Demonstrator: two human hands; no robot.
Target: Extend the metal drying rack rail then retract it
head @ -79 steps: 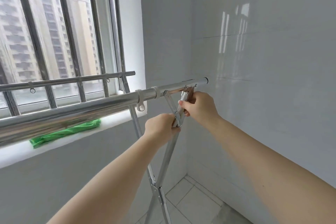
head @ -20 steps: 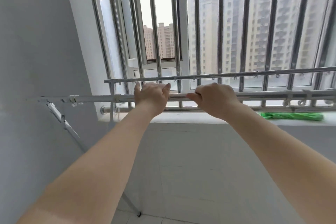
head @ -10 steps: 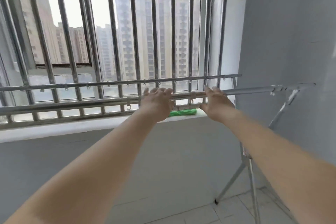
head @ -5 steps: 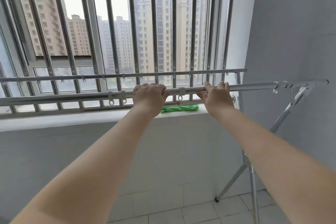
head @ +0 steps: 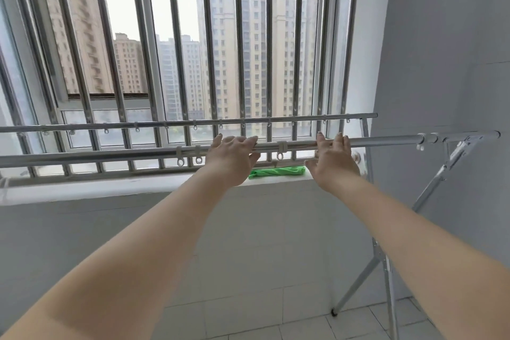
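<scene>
The metal drying rack's near rail [head: 386, 140] runs level across the view at chest height, from the left edge to its end cap near the right wall. My left hand [head: 231, 161] and my right hand [head: 332, 161] are both at its middle, a short gap apart. The fingers of both hands are straightened and spread, pointing up over the rail, not curled round it. White sliding rings [head: 281, 149] hang on the rail between and left of my hands. The rack's second rail [head: 193, 123] runs parallel behind it.
The rack's crossed legs [head: 383, 265] stand at the right, close to the grey wall [head: 441, 63]. A green cloth [head: 276, 172] lies on the white window sill [head: 110, 188]. Steel window bars [head: 209, 50] fill the background. Tiled floor lies below.
Half a second ago both hands were curled round the near rail; now their fingers have opened and lifted off it. The view has shifted slightly left and up.
</scene>
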